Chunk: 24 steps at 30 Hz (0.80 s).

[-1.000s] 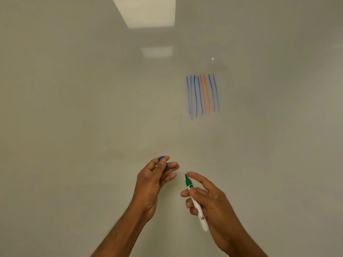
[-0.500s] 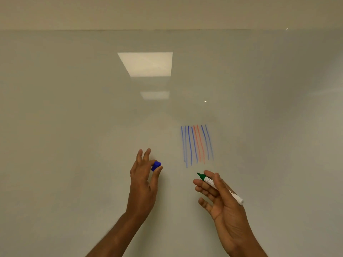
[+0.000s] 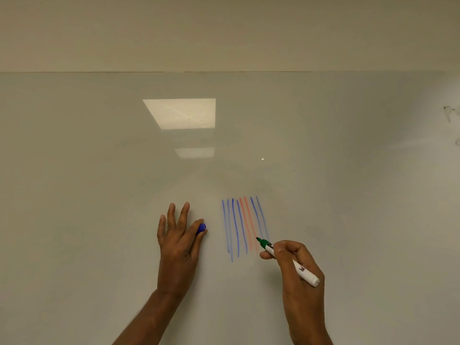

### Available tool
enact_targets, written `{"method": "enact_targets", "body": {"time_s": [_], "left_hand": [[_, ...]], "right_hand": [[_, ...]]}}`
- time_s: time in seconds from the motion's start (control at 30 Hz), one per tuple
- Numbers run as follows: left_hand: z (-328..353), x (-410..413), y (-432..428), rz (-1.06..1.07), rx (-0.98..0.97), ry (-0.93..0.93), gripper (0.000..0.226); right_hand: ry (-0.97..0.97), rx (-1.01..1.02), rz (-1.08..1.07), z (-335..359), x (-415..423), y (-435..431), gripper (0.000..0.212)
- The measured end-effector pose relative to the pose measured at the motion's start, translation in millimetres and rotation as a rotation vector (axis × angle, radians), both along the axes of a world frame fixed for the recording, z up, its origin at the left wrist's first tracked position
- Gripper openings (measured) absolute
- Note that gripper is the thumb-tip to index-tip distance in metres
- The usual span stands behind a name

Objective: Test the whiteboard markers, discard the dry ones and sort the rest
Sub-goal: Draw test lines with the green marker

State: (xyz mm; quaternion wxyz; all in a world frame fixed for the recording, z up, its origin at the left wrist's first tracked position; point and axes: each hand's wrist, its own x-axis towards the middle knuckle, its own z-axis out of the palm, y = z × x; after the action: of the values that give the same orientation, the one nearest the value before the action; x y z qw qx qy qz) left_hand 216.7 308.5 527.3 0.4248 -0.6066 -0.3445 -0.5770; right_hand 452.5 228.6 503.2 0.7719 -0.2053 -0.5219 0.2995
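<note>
A white-barrelled marker with a green tip (image 3: 286, 259) is gripped in my right hand (image 3: 300, 270), uncapped, its tip at the lower right of a cluster of blue and red test strokes (image 3: 245, 226) on the whiteboard (image 3: 99, 170). My left hand (image 3: 178, 241) is raised against the board to the left of the strokes. It pinches a blue cap (image 3: 201, 228) between thumb and forefinger while the other fingers stretch upward.
The board's top edge runs across the upper view, with plain wall above it. A bright ceiling-light reflection (image 3: 183, 113) shows on the board. Faint dark writing (image 3: 451, 114) sits at the far right edge.
The view has tilted up, so the strokes sit lower in frame. My right hand turned the marker and brought its green tip to the strokes. My left hand rose and spread its fingers.
</note>
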Motion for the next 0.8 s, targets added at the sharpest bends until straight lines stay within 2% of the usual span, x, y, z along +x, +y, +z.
{"method": "enact_targets", "body": {"time_s": [0.2, 0.3, 0.47, 0.8], "left_hand": [[4, 0, 13, 0.024, 0.103, -0.012, 0.034], [4, 0, 15, 0.054, 0.128, -0.005, 0.034], [2, 2, 17, 0.079, 0.139, -0.004, 0.034], [2, 1, 18, 0.108, 0.162, 0.007, 0.034]], "right_hand": [[-0.028, 0.178, -0.108, 17, 5, 25, 0.005], [-0.046, 0.267, -0.173, 29, 7, 33, 0.015], [-0.122, 0.298, -0.322, 39, 10, 66, 0.003], [-0.175, 0.348, -0.385, 52, 11, 93, 0.005]]}}
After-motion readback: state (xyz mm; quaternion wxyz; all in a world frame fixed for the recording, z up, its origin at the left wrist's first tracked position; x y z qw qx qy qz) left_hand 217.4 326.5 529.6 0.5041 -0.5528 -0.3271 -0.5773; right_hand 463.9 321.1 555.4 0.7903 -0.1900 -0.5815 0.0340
